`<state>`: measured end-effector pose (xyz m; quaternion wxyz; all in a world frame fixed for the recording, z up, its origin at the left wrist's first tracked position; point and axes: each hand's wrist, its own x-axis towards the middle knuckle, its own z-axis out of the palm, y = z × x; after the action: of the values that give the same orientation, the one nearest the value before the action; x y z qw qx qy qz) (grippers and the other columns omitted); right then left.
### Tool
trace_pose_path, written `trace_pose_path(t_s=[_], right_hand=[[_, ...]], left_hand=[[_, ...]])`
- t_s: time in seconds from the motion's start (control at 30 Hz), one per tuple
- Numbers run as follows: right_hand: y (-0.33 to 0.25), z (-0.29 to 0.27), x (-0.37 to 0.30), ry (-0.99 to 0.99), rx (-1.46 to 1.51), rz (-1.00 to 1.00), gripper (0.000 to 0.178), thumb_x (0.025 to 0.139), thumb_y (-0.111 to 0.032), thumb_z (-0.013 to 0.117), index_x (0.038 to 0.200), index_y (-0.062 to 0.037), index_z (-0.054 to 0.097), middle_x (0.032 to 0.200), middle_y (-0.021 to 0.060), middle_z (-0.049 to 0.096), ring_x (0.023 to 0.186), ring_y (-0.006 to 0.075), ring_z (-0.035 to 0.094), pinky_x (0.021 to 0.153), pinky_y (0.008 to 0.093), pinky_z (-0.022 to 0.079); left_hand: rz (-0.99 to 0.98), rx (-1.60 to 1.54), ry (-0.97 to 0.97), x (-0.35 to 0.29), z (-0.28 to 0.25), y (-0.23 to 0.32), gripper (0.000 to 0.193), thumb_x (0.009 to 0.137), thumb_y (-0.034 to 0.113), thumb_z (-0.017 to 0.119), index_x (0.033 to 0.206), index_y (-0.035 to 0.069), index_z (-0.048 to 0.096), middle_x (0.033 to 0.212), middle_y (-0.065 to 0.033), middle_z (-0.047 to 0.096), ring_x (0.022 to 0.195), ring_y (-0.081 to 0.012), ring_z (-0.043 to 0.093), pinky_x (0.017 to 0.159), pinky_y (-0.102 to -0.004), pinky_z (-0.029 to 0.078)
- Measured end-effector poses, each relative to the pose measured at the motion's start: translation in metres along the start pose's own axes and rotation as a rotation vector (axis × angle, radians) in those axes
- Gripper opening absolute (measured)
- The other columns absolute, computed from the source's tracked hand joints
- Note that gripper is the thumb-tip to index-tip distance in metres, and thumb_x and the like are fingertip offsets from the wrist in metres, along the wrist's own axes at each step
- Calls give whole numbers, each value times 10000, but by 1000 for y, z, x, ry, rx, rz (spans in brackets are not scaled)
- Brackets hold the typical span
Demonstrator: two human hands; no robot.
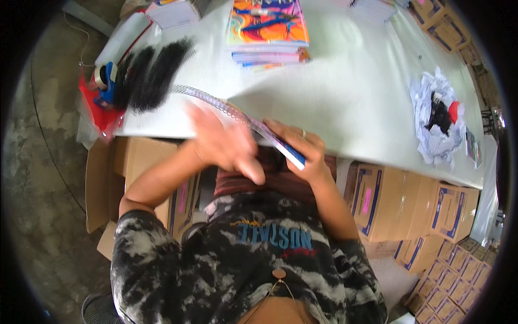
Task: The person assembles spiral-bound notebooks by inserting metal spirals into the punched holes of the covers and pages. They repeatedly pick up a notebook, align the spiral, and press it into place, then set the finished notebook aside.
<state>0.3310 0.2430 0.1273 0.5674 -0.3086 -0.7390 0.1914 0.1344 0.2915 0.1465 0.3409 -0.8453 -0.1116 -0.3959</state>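
My right hand [305, 151], a ring on one finger, grips the near end of a thin book [279, 143] with a blue and white edge, tilted over the table's front edge. From the book's spine a clear spiral binding coil [197, 93] runs up and to the left, its far end loose near a heap of black spiral coils [151, 78]. Beside the coil and book, my left hand [229, 143] is stretched out, fingers apart and smeared by motion, holding nothing. Whether its palm touches the coil is hard to see.
A stack of colourful books [268, 27] lies at the far middle of the white-covered table [350, 81]. At left are a blue tape dispenser [106, 83] and red plastic [97, 113]. Crumpled white plastic [431, 140] lies right. Cardboard boxes [396, 197] stand under the table.
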Motion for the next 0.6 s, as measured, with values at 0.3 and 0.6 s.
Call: trace_pose_path(t_s=[0.3, 0.6], right_hand=[[5, -20, -3, 44, 4, 5, 408, 715, -16, 650, 1118, -14, 589, 1072, 144, 624, 926, 281, 634, 755, 346, 521], [17, -33, 1, 26, 65, -17, 469, 705, -118, 680, 1159, -80, 569, 1045, 122, 633, 899, 258, 637, 731, 340, 517]], left_hand=[[-91, -693, -339, -19, 15, 15, 753, 736, 593, 453, 1196, -4, 461, 1120, -256, 477, 1009, -455, 417, 843, -619, 284], [-224, -150, -141, 58, 10, 33, 1062, 741, 745, 385, 1334, -116, 201, 1314, -360, 257, 991, -415, 492, 771, -549, 442]])
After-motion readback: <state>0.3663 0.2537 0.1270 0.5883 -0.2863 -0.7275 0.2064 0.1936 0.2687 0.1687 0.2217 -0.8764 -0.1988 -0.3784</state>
